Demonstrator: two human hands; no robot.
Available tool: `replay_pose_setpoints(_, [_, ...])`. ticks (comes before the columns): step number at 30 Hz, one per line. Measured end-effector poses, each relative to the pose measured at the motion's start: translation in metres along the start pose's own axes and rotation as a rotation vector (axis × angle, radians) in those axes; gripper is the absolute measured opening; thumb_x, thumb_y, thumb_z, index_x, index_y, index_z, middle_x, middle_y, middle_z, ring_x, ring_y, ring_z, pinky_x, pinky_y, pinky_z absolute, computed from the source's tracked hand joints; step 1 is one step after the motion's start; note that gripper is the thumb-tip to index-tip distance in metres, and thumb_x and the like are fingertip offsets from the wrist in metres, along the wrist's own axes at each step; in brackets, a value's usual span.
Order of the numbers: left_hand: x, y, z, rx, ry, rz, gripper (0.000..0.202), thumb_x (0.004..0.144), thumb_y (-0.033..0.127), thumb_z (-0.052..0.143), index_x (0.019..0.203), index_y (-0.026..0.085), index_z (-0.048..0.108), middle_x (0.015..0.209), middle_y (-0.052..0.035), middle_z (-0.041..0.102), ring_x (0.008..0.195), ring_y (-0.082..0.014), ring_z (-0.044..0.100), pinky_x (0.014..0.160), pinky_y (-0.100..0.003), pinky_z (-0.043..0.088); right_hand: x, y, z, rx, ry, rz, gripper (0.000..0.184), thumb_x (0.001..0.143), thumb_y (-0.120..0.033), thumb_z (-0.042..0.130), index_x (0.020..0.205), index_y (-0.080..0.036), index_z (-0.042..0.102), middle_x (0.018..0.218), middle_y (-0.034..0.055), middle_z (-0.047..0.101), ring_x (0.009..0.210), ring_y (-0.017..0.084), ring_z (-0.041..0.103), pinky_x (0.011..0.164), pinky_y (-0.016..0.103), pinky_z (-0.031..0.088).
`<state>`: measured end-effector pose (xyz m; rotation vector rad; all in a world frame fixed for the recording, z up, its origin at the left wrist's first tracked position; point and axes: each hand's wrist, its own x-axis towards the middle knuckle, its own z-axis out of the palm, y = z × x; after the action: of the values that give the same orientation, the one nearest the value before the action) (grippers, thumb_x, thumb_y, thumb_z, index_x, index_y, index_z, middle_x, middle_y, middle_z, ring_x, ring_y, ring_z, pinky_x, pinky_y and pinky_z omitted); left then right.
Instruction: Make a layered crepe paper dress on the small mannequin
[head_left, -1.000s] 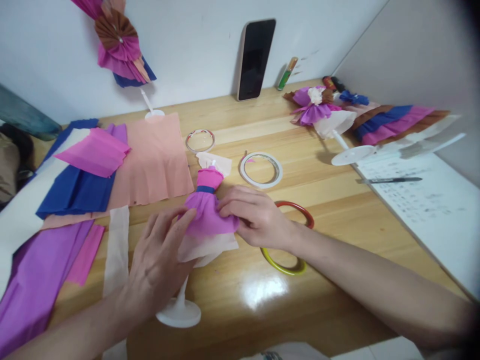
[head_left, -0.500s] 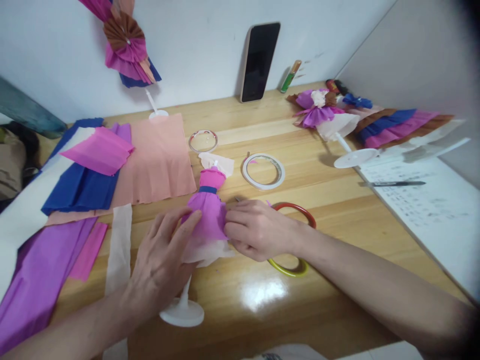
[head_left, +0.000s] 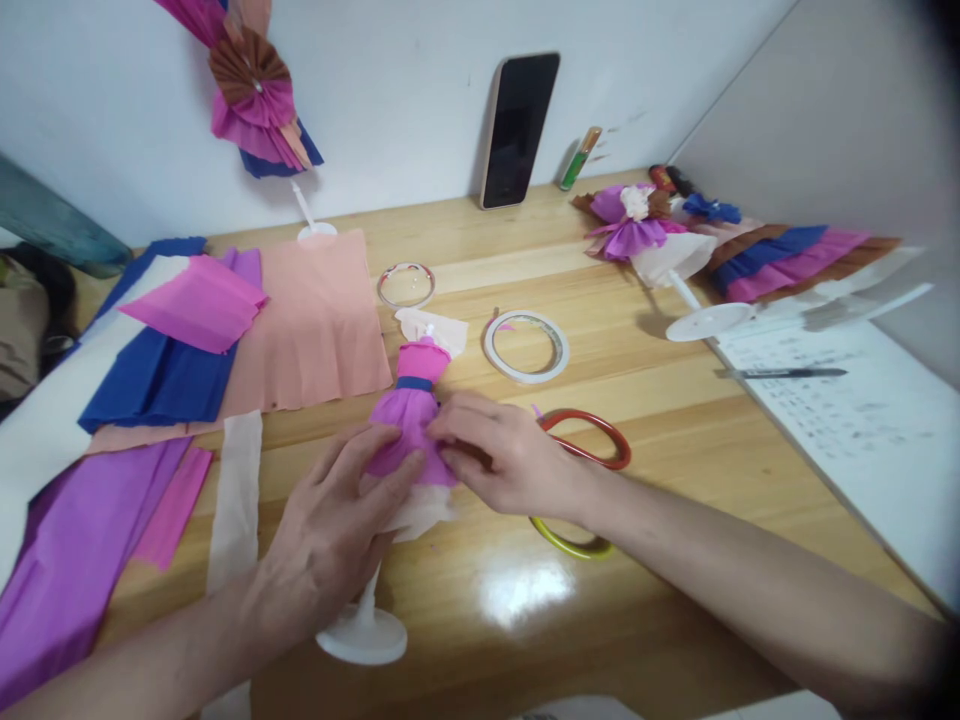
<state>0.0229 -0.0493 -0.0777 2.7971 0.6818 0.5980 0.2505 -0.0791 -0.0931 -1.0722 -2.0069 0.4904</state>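
Note:
A miniature crepe paper dress (head_left: 403, 415) on a white stand (head_left: 364, 640) leans over the table, with a pink bodice, a blue waistband and a purple skirt above a pale underlayer. My left hand (head_left: 330, 525) wraps the skirt from the left, thumb and fingers pressed on the purple paper. From the other side my right hand (head_left: 510, 455) pinches the skirt's front with its fingertips. Scissors with red and yellow handles (head_left: 616, 440) lie partly under my right wrist. A strip of pale paper (head_left: 237, 480) lies left of my left hand.
Crepe paper sheets (head_left: 315, 320) in several colours cover the left side. Tape rolls (head_left: 564, 350) lie behind the dress. A phone (head_left: 520, 130) and a small green bottle (head_left: 579, 160) stand by the wall. Paper-dressed stands (head_left: 709, 322), a pen (head_left: 795, 373) and written paper (head_left: 847, 420) are at right.
My right hand has shifted left and slightly up, from the skirt's right edge onto its front. My left thumb has moved right across the purple paper.

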Motion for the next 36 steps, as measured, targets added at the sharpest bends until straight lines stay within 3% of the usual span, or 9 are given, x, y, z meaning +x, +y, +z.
replay_pose_setpoints(8, [0.001,-0.001,0.001,-0.052,0.033,0.085,0.038,0.088,0.011,0.053,0.126,0.017,0.053,0.123,-0.0136,0.056,0.114,-0.0241,0.054,0.09,-0.043,0.055,0.0,0.001,-0.001,-0.143,-0.108,-0.052,0.029,0.084,-0.006,0.045,0.107,-0.014,0.06,0.08,0.0031,0.064,0.067,0.014,0.056,0.057,0.025,0.042])
replay_pose_setpoints(10, [-0.001,-0.002,-0.006,-0.141,0.063,0.103,0.04,0.089,0.03,0.06,0.126,0.018,0.053,0.121,-0.0131,0.057,0.111,-0.0249,0.055,0.09,-0.044,0.055,0.0,0.002,-0.002,-0.137,-0.135,-0.077,0.026,0.086,-0.008,0.045,0.105,-0.015,0.062,0.078,0.0024,0.064,0.064,0.013,0.055,0.056,0.025,0.041])
replay_pose_setpoints(12, [-0.004,-0.005,-0.014,-0.279,0.108,0.058,0.049,0.091,0.051,0.051,0.13,0.02,0.052,0.122,-0.013,0.057,0.11,-0.0253,0.057,0.088,-0.043,0.055,-0.001,0.004,-0.002,-0.102,-0.128,-0.09,0.024,0.089,-0.011,0.046,0.107,-0.014,0.061,0.077,0.0022,0.065,0.063,0.013,0.056,0.056,0.024,0.042])
replay_pose_setpoints(15, [-0.007,-0.011,-0.022,-0.388,0.195,-0.146,0.039,0.1,0.04,0.035,0.128,0.023,0.056,0.121,-0.0109,0.059,0.111,-0.0235,0.058,0.088,-0.04,0.054,-0.001,0.004,-0.003,-0.097,-0.145,-0.108,0.026,0.093,-0.018,0.046,0.115,-0.013,0.06,0.08,0.0037,0.066,0.066,0.013,0.058,0.059,0.025,0.045])
replay_pose_setpoints(18, [-0.006,-0.017,-0.021,-0.412,0.268,-0.329,0.029,0.098,0.027,0.041,0.114,0.022,0.065,0.109,-0.0073,0.065,0.101,-0.0201,0.062,0.083,-0.035,0.055,0.0,0.002,-0.002,-0.132,-0.162,-0.158,0.024,0.096,-0.021,0.044,0.109,-0.013,0.063,0.078,0.0045,0.066,0.065,0.014,0.057,0.058,0.026,0.045])
replay_pose_setpoints(21, [0.0,-0.018,-0.016,-0.475,0.226,-0.441,0.021,0.095,0.027,0.049,0.101,0.022,0.069,0.097,-0.0048,0.069,0.085,-0.017,0.065,0.071,-0.03,0.056,0.003,0.001,-0.002,-0.111,-0.102,-0.179,0.025,0.097,-0.022,0.044,0.11,-0.012,0.063,0.075,0.0039,0.065,0.062,0.013,0.056,0.056,0.025,0.043])
replay_pose_setpoints(26, [0.003,-0.021,-0.014,-0.534,0.195,-0.53,0.019,0.093,0.024,0.051,0.1,0.023,0.068,0.084,-0.0013,0.071,0.07,-0.0138,0.066,0.057,-0.024,0.055,0.002,-0.008,-0.003,-0.114,-0.051,-0.146,0.018,0.094,-0.026,0.049,0.096,-0.015,0.064,0.067,0.001,0.06,0.057,0.013,0.051,0.053,0.026,0.04])
replay_pose_setpoints(33, [-0.006,-0.034,-0.009,-0.559,-0.006,-0.492,0.019,0.087,0.021,0.059,0.102,0.021,0.07,0.095,-0.0052,0.072,0.081,-0.0164,0.069,0.067,-0.028,0.058,-0.001,-0.031,0.005,-0.299,0.093,-0.215,0.013,0.088,-0.022,0.057,0.081,-0.015,0.065,0.064,0.0026,0.058,0.056,0.015,0.05,0.052,0.029,0.039])
replay_pose_setpoints(36, [-0.006,-0.034,-0.01,-0.488,-0.007,-0.459,0.018,0.089,0.02,0.057,0.1,0.021,0.071,0.095,-0.0052,0.072,0.081,-0.0152,0.068,0.065,-0.025,0.056,-0.001,-0.038,0.009,-0.343,0.113,-0.234,0.015,0.087,-0.02,0.057,0.075,-0.016,0.064,0.06,0.002,0.057,0.056,0.015,0.046,0.052,0.03,0.036])
